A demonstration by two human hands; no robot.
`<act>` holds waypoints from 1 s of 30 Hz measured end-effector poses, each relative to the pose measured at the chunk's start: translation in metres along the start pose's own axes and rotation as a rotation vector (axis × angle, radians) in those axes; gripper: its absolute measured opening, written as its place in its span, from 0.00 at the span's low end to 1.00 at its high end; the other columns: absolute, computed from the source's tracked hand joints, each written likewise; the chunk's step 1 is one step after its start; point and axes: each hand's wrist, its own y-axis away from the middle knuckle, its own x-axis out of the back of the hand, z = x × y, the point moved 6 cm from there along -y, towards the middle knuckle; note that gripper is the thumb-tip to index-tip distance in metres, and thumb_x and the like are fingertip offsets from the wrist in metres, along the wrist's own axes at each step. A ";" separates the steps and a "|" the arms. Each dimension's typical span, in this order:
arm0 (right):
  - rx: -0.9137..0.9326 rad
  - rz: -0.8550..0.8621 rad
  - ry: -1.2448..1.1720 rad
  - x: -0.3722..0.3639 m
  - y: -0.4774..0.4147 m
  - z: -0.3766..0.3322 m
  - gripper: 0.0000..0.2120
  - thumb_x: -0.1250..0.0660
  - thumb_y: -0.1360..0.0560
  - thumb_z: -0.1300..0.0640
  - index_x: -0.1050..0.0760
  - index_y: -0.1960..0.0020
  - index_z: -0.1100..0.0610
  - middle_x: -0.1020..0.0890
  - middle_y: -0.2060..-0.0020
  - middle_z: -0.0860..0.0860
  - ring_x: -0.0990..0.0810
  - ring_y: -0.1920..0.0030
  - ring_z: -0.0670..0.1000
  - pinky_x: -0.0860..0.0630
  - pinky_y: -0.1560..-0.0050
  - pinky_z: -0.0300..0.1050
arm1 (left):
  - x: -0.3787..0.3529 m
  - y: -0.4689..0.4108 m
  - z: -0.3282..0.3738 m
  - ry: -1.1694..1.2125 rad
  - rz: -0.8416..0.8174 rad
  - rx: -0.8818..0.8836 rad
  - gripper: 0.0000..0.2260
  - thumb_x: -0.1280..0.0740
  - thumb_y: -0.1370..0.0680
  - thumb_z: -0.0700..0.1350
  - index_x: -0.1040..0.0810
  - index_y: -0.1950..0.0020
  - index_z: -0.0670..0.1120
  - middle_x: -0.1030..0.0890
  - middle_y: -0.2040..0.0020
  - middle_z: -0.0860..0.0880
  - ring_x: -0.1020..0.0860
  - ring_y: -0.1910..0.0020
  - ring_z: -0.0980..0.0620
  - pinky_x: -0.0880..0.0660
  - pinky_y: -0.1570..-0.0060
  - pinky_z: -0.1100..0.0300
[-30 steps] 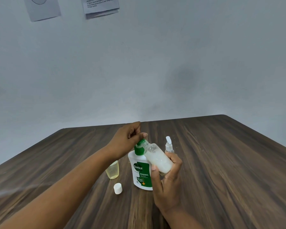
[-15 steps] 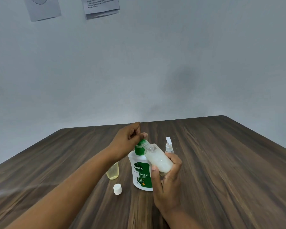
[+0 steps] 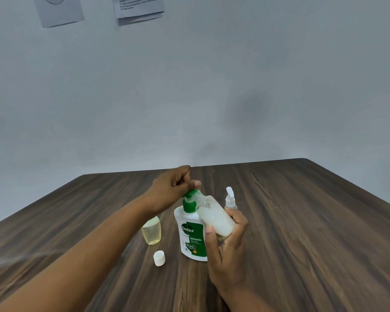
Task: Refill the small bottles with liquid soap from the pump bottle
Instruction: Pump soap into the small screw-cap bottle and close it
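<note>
Step in hand: soap is judged to be pumped into the small clear bottle (image 3: 215,218); no stream can be made out.
Left hand (image 3: 171,188): fingers are curled over the green pump head (image 3: 189,195) of the Dettol pump bottle (image 3: 193,235), set to press it down.
Right hand (image 3: 227,246): wrapped round the lower body of the small clear bottle, thumb on the near side, fingers behind.
Small clear bottle, position: held above the desk (image 3: 302,221), tilted, its open neck brought up to the pump nozzle. It appears largely filled with whitish liquid.
Pump bottle, position: upright on the desk, just left of the right hand.
Handling, small bottle: judged light, thin-walled and somewhat soft, so a hard squeeze could push soap back out. A soapy neck would be slippery. The mid-body is the best place to hold it.
Handling, pump bottle: judged stable when pressed straight down on the head; an off-centre press could tip it.
Other items: a small yellow-tinted bottle (image 3: 151,230) stands uncapped left of the pump bottle, with a white cap (image 3: 159,258) lying near it. A spray bottle (image 3: 230,200) stands behind the right hand.
Risk: if the neck slips off the nozzle, soap is spilled on the desk.
</note>
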 end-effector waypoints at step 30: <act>-0.014 -0.020 0.023 -0.002 0.002 0.006 0.25 0.48 0.27 0.28 0.44 0.37 0.42 0.25 0.46 0.53 0.21 0.52 0.52 0.18 0.62 0.48 | 0.003 -0.003 0.001 -0.096 0.092 -0.041 0.14 0.37 0.29 0.59 0.34 0.66 0.50 0.32 0.72 0.56 0.33 0.69 0.59 0.34 0.42 0.35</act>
